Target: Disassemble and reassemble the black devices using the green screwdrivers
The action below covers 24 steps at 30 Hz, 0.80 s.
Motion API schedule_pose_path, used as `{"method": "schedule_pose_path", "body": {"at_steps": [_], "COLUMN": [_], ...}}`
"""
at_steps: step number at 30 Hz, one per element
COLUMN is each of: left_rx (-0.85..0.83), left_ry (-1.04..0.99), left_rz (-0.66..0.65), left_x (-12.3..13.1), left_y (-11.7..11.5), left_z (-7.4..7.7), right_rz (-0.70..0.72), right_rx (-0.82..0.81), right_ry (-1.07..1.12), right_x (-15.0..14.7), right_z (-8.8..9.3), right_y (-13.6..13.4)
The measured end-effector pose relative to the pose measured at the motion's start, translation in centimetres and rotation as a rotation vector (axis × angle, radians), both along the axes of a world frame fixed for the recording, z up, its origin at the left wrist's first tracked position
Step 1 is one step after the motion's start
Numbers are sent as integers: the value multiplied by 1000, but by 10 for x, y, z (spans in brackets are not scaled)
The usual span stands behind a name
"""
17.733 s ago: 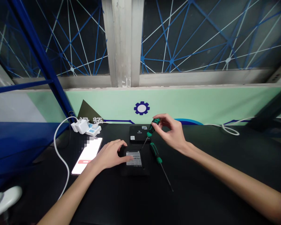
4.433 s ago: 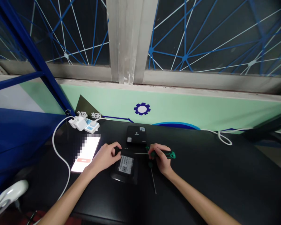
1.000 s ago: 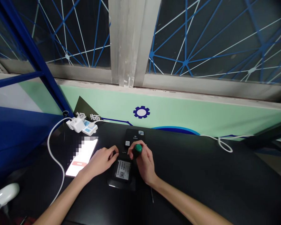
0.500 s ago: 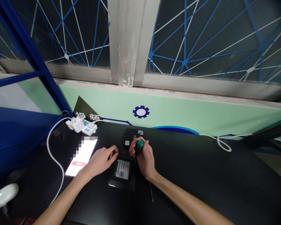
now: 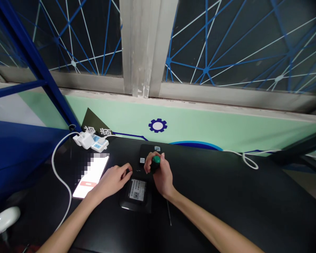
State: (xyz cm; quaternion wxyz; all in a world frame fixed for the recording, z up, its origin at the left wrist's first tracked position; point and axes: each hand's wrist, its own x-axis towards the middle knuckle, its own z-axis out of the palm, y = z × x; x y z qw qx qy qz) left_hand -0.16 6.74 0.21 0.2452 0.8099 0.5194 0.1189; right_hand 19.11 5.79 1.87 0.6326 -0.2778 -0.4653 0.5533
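Observation:
My right hand [image 5: 162, 174] is closed round a screwdriver [image 5: 156, 160] with a black handle and green end, held upright with the end facing me. Its tip is hidden behind the hand. My left hand [image 5: 118, 179] rests on the table with fingers curled and thumb and forefinger tips together; whatever may be between them is too small to make out. Just below the fingertips lies a flat black device [image 5: 137, 189] with a white printed label. Behind my right hand is a black box [image 5: 145, 150] with small white stickers. Tiny bits, perhaps screws [image 5: 138, 170], lie between the two.
A lit phone [image 5: 91, 175] lies by my left forearm. Behind it is a white power strip [image 5: 99, 143] with a plug and a white cable [image 5: 54, 165]. A thin metal rod [image 5: 169, 212] lies beside my right wrist. A white cord [image 5: 250, 162] lies at the back right.
The screwdriver has tipped slightly, and its green end shows differently in my right hand, whose fingers have shifted a little. My left hand keeps its place.

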Motion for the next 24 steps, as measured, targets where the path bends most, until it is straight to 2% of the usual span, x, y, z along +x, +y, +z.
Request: {"method": "schedule_pose_path", "body": {"at_steps": [8,18,24], "left_rx": [3,9,6], "left_ry": [0,-1,-6], "left_rz": [-3,-9,-7], "left_x": [-1,-2,0], "left_y": [0,1,1], "left_z": [-1,-1,-2], "right_rz": [36,-14,57], "right_rx": [16,-18,5], "right_ry": [75,-45,106], "right_x": [-5,-5,-7], "right_z": [-4,1,-3], "right_y": [0,1,0]}}
